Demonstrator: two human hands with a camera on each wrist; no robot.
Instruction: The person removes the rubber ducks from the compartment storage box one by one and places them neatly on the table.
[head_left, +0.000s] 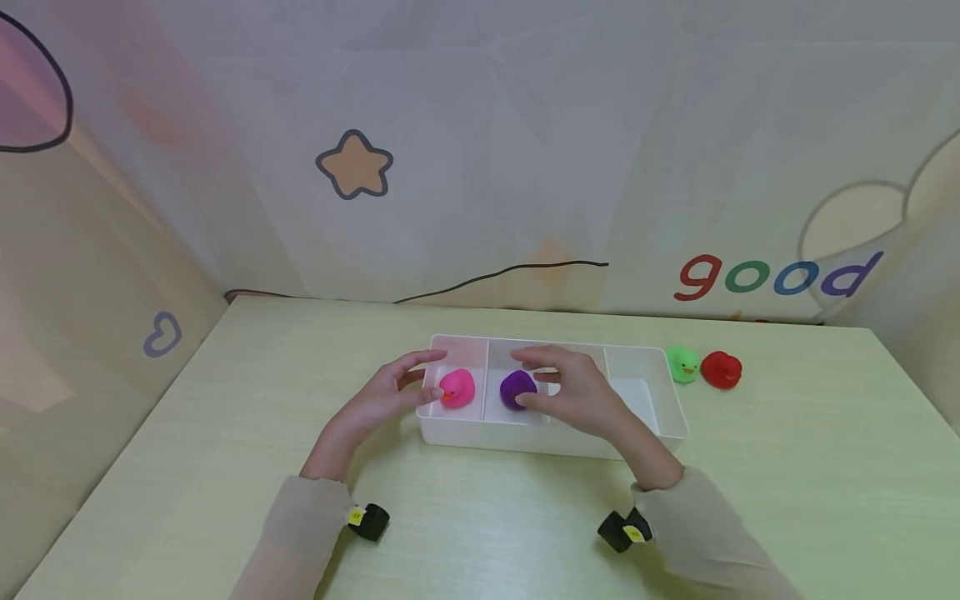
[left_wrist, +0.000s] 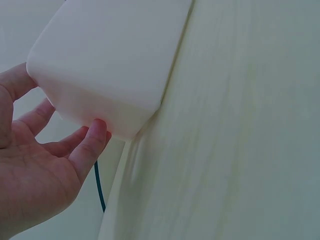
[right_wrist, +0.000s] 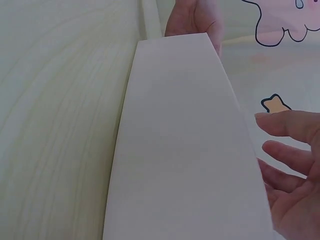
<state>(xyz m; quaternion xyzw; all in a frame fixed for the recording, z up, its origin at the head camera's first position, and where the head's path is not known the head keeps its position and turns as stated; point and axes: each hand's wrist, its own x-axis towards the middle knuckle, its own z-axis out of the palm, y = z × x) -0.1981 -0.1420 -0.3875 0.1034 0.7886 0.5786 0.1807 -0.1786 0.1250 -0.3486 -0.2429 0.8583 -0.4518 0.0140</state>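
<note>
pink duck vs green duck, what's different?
Place: the pink duck is inside the tray, left end; the green duck is on the table by the tray's right end.
Hands: the left hand is close to the pink duck; no hand is near the green duck.
Shared: both have orange beaks.

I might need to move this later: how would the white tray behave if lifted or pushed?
The white tray is probably fairly stiff, as its walls and dividers look straight. Its long, low shape suggests sliding rather than tipping when pushed. Tilted, it might let the pink duck shift, since bare floor shows beside it.
</note>
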